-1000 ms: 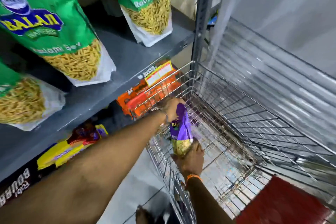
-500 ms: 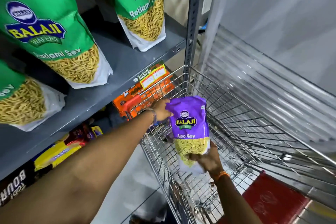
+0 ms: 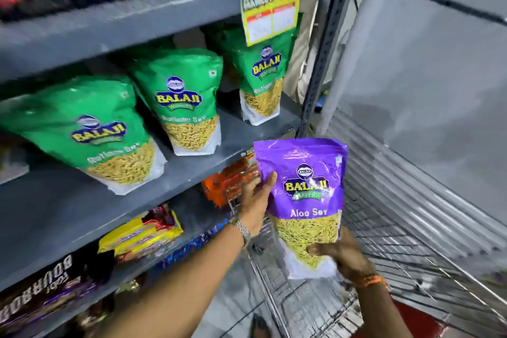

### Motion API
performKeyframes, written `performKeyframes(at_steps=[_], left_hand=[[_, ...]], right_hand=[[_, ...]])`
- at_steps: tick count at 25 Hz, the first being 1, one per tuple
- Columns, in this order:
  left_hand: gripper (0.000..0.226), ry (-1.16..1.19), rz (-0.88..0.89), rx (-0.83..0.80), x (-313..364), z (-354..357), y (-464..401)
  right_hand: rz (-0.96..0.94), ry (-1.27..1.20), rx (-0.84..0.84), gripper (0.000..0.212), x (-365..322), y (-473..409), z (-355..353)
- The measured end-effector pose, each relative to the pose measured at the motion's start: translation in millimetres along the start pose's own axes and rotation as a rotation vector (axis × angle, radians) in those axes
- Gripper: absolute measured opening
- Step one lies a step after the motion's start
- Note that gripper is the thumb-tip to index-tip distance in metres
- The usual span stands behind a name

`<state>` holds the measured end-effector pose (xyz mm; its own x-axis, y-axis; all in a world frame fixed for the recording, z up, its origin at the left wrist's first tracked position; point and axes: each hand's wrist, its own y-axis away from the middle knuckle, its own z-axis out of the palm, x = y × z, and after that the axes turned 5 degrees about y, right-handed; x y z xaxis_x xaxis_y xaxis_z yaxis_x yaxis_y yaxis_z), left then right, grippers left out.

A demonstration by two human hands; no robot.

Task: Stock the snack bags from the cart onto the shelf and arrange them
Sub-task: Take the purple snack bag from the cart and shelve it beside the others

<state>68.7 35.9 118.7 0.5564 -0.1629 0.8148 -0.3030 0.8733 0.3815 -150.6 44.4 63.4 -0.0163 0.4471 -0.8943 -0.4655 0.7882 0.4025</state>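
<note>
We hold a purple snack bag up in front of the shelf.

Our left hand (image 3: 256, 202) grips the purple Aloo Sev bag (image 3: 303, 200) along its left edge, and our right hand (image 3: 341, 256) curls its fingers around the bottom, at lower centre of the frame above the wire cart (image 3: 384, 269). Three green Balaji bags (image 3: 179, 101) stand on the grey shelf (image 3: 192, 164) at centre left.

a shop: stocked shelves (image 3: 192, 170), price tag (image 3: 270, 12), wire cart (image 3: 384, 255).
</note>
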Motion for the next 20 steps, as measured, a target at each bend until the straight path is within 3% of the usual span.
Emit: performKeyframes(at_steps=[6, 11, 16, 20], left_hand=[[0.037, 0.216, 0.165, 0.124, 68.4, -52.1, 52.7], [0.026, 0.265, 0.374, 0.296, 131.3, -140.8, 101.0], [0.039, 0.188, 0.632, 0.459, 208.5, -252.7, 152.1], [0.048, 0.178, 0.751, 0.586, 259.3, -321.8, 175.6]], right_hand=[[-0.058, 0.019, -0.260, 0.074, -35.3, -12.0, 81.9], [-0.079, 0.129, -0.454, 0.072, -50.9, -25.9, 200.4], [-0.188, 0.255, -0.653, 0.069, -68.2, -48.3, 352.1], [-0.318, 0.385, -0.689, 0.060, -80.2, -63.9, 456.7]])
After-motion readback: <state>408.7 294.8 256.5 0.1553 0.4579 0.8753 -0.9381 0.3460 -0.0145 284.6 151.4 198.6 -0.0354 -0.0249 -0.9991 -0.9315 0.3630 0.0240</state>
